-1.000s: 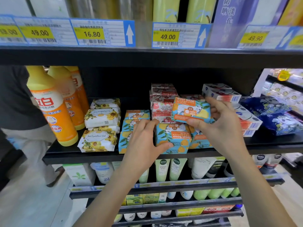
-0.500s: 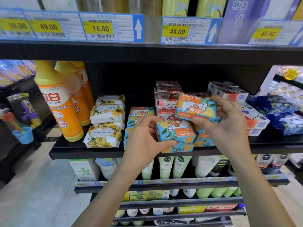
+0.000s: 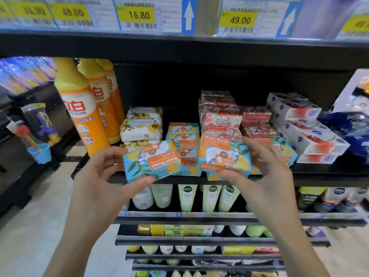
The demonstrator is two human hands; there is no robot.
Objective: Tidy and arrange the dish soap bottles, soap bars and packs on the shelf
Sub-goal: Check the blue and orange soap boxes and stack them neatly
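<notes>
At twelve o'clock the top edge cuts the price tags [image 3: 137, 16], whose fine print we cannot read. At three o'clock the blue bag [image 3: 347, 128] runs off the edge. At centre the left soap box [image 3: 151, 160] and right soap box [image 3: 223, 154] hide the packs behind them.

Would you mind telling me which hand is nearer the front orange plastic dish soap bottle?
Left. The left hand is just right of the orange bottle, near its base; the right hand is farther right.
</notes>
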